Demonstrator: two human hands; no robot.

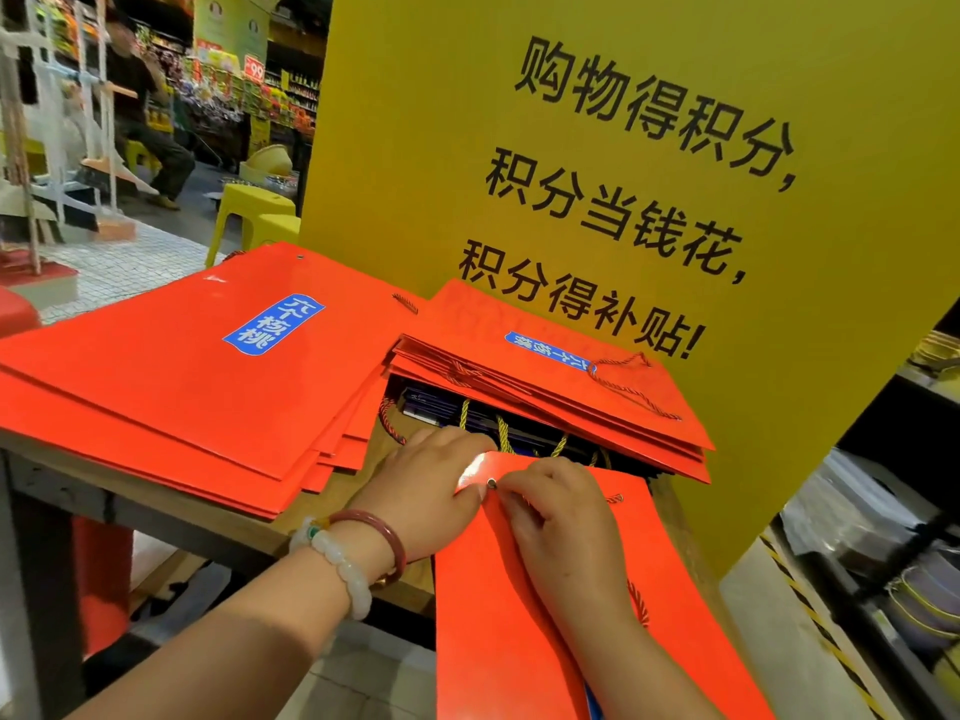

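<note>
A flat red paper bag (524, 615) hangs off the front edge of the wooden table (218, 517), its top edge with a metal eyelet lying between my hands. My left hand (431, 480), with two bracelets on the wrist, pinches the bag's top left corner. My right hand (561, 517) pinches the top edge just right of the eyelet, fingers curled. Behind them lies a stack of red bags (561, 392) with gold cord handles over dark blue bags (467, 413). A larger pile of flat red bags (197, 376) with a blue label covers the table's left.
A tall yellow sign (649, 200) with black characters stands right behind the table. Yellow stools (249, 210) and store shelves (260, 90) are at the back left, where a person (140, 106) sits. Shelving with bowls (914, 589) is at the right.
</note>
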